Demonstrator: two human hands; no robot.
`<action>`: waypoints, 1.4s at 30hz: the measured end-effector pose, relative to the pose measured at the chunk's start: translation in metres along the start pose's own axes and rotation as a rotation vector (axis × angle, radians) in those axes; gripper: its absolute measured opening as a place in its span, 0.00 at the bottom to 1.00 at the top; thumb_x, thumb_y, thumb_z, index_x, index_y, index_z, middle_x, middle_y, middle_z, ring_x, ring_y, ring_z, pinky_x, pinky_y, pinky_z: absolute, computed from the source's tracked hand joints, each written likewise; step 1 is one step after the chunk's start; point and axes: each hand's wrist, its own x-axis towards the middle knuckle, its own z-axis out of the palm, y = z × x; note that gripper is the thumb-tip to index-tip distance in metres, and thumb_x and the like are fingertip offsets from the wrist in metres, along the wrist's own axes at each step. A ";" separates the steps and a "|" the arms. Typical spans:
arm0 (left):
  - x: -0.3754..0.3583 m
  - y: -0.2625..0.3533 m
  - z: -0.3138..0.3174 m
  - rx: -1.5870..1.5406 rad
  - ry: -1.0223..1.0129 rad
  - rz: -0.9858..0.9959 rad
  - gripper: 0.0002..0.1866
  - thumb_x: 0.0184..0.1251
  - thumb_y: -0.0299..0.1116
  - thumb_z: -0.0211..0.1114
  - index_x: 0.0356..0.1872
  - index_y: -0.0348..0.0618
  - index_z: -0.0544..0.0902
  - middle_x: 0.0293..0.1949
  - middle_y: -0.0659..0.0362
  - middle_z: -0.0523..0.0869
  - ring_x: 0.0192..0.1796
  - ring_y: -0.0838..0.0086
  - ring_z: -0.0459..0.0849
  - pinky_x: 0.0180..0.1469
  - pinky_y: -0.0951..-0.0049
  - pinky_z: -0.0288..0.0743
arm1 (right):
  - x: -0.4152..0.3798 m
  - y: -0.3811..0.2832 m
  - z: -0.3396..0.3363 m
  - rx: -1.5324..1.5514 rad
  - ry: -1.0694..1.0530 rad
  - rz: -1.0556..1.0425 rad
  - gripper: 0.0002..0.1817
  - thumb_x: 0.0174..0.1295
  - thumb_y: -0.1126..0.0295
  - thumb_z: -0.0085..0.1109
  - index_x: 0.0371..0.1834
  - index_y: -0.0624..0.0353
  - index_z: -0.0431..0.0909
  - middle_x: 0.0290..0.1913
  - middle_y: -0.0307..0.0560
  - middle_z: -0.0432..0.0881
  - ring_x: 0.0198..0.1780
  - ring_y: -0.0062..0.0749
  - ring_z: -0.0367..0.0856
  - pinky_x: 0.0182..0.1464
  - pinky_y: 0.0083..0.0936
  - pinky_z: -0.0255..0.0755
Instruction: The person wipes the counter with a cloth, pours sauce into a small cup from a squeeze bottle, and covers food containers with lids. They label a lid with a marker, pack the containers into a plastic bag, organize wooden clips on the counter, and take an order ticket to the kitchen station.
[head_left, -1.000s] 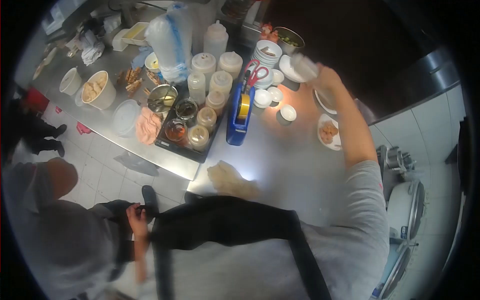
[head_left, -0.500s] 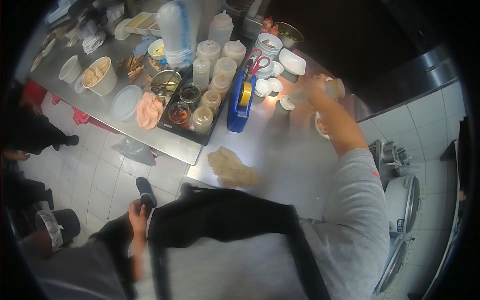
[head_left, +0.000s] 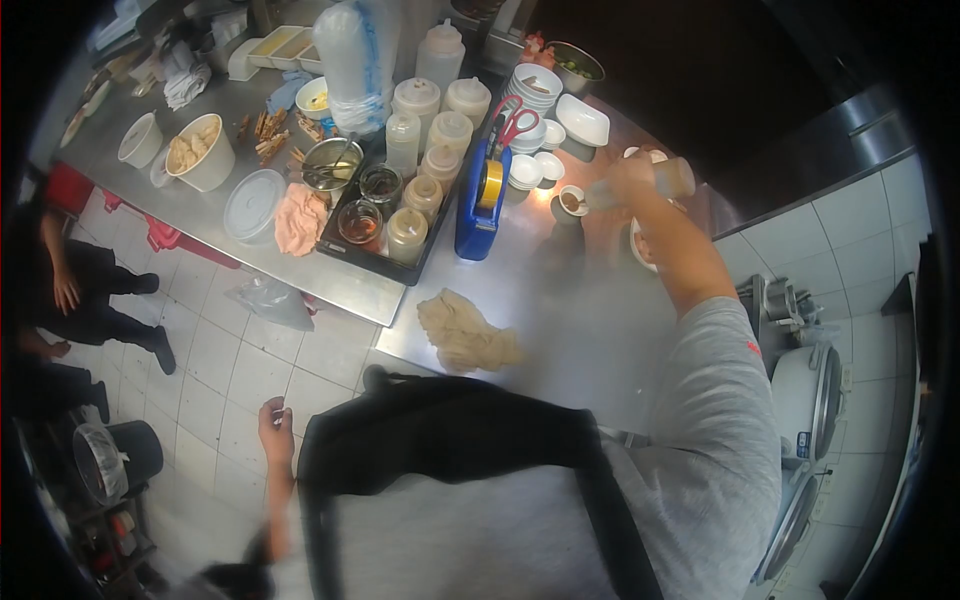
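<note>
head view shows the right hand (head_left: pixel 628 178) wrapped around a squeeze bottle (head_left: pixel 655 182), holding it tipped on its side, with the tip pointing at a small cup (head_left: pixel 571 202). the cup sits on the steel table (head_left: pixel 560 300) and has something brown in it. just beside the cup stands a blue tape holder (head_left: pixel 480 200) with red scissors (head_left: pixel 513 128) stuck in the top. a plate (head_left: pixel 640 250) peeks out under the right arm. a crumpled cloth (head_left: pixel 465 335) lies on the table near the person's body. left of the tape holder is a black tray (head_left: pixel 370 255) full of jars and bottles. the left hand (head_left: pixel 275 415) hangs low by the apron, away from the table, fingers loose and holding nothing. another person's hand (head_left: pixel 67 293) shows far off to the left, over the tiled floor.
</note>
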 end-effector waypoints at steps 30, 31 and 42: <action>0.039 -0.037 -0.016 -0.079 -0.075 0.095 0.13 0.58 0.22 0.60 0.46 0.39 0.76 0.43 0.56 0.78 0.40 0.72 0.78 0.41 0.73 0.73 | -0.029 -0.013 0.012 0.136 -0.011 0.156 0.16 0.46 0.65 0.63 0.41 0.49 0.82 0.41 0.44 0.83 0.46 0.36 0.81 0.44 0.39 0.68; 0.042 -0.044 -0.018 -0.081 -0.076 0.095 0.13 0.58 0.22 0.60 0.46 0.38 0.76 0.43 0.56 0.78 0.40 0.71 0.78 0.41 0.73 0.73 | -0.022 -0.014 0.027 0.173 -0.012 0.180 0.18 0.41 0.65 0.68 0.40 0.48 0.82 0.38 0.45 0.84 0.43 0.37 0.82 0.43 0.38 0.69; 0.093 -0.097 -0.044 -0.110 -0.123 0.044 0.13 0.57 0.24 0.61 0.45 0.42 0.77 0.38 0.59 0.79 0.37 0.72 0.80 0.39 0.71 0.75 | -0.051 0.010 0.119 1.595 0.083 0.619 0.51 0.34 0.42 0.71 0.60 0.65 0.67 0.57 0.59 0.74 0.61 0.48 0.70 0.59 0.45 0.65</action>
